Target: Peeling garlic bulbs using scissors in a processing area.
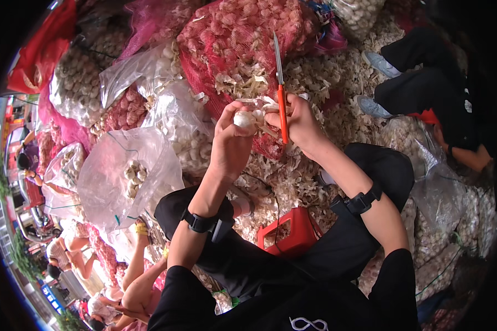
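Observation:
A pale garlic bulb [244, 119] sits between the thumb and fingers of my left hand [233, 142]. Orange-handled scissors [282, 109] are in my right hand [303, 126], their metal blades pointing away from me. The right fingertips are close beside the bulb, at strips of loose papery skin [268, 103]. Just beyond both hands lies a large red mesh sack [240, 37] full of garlic bulbs, with peeled skins on its near side.
Garlic skins [343, 95] litter the ground. A clear plastic bag [126, 182] holding a few bulbs stands at left, near other filled bags. Between my legs is a red plastic object [292, 231] with a cord. A person in dark trousers [414, 78] sits at right; several people are at lower left.

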Demonstrator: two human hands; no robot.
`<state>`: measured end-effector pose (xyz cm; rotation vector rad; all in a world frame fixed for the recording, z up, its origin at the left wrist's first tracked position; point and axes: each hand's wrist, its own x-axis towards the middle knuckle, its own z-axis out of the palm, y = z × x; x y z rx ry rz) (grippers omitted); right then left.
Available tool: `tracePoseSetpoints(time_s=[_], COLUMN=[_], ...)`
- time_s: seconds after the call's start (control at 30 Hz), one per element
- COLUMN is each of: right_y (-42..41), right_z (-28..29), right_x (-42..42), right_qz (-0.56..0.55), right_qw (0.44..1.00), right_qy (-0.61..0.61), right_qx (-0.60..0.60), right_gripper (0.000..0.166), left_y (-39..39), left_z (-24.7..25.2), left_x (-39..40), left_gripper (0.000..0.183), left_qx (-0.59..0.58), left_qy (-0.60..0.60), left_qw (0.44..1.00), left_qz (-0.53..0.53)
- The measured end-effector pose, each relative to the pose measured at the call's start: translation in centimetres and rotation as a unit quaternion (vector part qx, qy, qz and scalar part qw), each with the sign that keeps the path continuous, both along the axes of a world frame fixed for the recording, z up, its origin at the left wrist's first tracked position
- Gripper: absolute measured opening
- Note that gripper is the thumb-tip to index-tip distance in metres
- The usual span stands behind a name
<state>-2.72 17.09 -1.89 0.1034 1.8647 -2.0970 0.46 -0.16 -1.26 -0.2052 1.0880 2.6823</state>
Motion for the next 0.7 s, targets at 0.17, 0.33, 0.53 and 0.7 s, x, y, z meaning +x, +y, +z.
tracePoseSetpoints(time_s=[0.17, 0.33, 0.53, 0.7], right_y=[-0.2, 0.6, 0.6, 0.7], right_z=[-0.2, 0.9, -0.5, -0.2], right_x=[0.1, 0.0, -0.4, -0.3], right_qz=[-0.047, -0.001, -0.047, -0.072], right_qw=[0.976, 0.966, 0.976, 0.99], right_qy=[0.212, 0.236, 0.212, 0.121], right_qx=[0.018, 0.104, 0.017, -0.003], right_gripper=[0.03, 0.024, 0.018, 0.015], left_y=[1.3, 1.1, 0.6, -0.1], left_z=[-1.6, -1.2, 0.3, 0.7], left_x=[0.1, 0.4, 0.2, 0.0], left_gripper=[0.031, 0.034, 0.044, 0.048], left_qx=[-0.249, -0.214, -0.279, -0.212], left_qy=[0.029, 0.008, 0.134, 0.141], left_qw=[0.966, 0.975, 0.951, 0.967], left_qz=[-0.061, -0.064, -0.007, 0.019])
